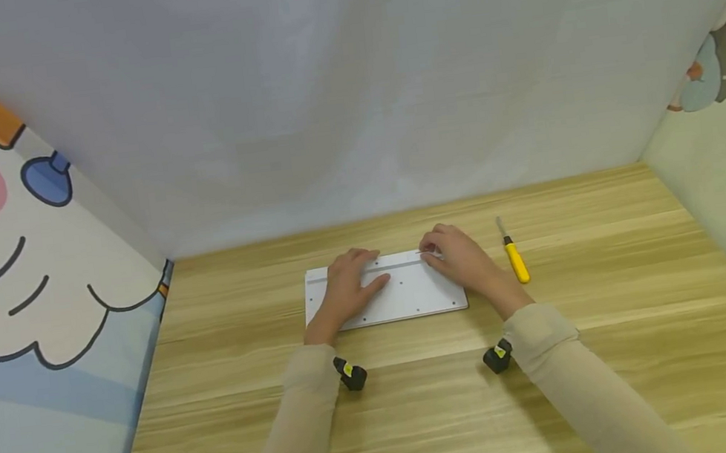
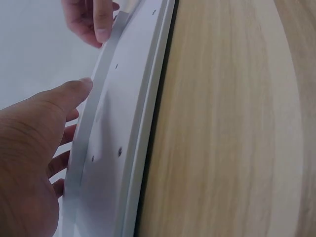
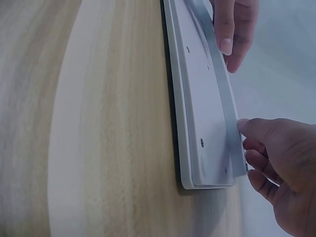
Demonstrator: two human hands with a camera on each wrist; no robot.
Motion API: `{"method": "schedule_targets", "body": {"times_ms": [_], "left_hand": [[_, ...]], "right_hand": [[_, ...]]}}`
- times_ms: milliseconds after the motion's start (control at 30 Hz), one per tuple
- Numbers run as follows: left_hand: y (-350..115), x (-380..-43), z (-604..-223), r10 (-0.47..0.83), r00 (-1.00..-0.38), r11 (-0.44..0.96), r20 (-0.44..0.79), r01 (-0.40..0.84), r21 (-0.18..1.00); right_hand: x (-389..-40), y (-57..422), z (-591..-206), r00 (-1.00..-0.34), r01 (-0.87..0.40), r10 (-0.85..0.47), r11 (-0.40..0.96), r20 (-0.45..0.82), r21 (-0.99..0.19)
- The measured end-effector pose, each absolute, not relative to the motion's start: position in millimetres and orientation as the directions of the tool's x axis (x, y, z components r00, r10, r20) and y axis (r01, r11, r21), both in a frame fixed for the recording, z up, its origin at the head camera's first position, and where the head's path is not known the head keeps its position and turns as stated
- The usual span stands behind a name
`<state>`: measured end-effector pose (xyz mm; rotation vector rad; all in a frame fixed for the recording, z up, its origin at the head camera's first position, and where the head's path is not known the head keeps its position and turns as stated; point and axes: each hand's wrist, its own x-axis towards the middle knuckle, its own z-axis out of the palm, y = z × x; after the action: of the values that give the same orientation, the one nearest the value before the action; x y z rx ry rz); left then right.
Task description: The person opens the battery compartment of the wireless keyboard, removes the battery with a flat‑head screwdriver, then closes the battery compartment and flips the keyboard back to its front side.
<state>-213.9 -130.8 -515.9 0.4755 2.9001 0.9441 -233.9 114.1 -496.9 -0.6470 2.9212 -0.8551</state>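
Observation:
A white panel (image 1: 411,292) that looks like a keyboard's underside lies flat on the table, small screw holes dotting its face. Along its far side runs a raised grey-white strip (image 3: 224,94). My left hand (image 1: 345,286) holds the far edge left of centre, thumb on the strip side and fingers behind in the left wrist view. At the far right corner my right hand (image 1: 460,256) pinches the strip's end between thumb and fingers. A thin dark line shows by its fingertips in the head view; what it is, I cannot tell.
To the right lies a screwdriver (image 1: 516,260) with a yellow and black handle, its tip pointing away. The wooden table (image 1: 425,414) ends at a pale wall (image 1: 336,110) behind. Cartoon-printed panels (image 1: 6,282) flank both sides. A black camera (image 1: 352,376) sits by each wrist.

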Motion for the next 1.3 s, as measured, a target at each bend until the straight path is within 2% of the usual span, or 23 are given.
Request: {"method": "schedule_targets", "body": {"times_ms": [600,1000,1300], "left_hand": [[-120,-212,-523,0.231,-0.971,0.775,0.067,0.225,0.591],[-118,-211,-524,0.215,-0.974,0.774,0.068,0.212,0.597],[-119,-211,-525,0.209,-0.977,0.769,0.053,0.197,0.608]], "right_hand": [[-240,113,-493,-0.929,-0.331,-0.368,0.766,0.048,-0.552],[-245,109,-484,-0.958,-0.212,-0.285,0.786,-0.036,-0.581],[-249,106,-483,-0.956,-0.186,-0.282,0.785,-0.074,-0.591]]}}
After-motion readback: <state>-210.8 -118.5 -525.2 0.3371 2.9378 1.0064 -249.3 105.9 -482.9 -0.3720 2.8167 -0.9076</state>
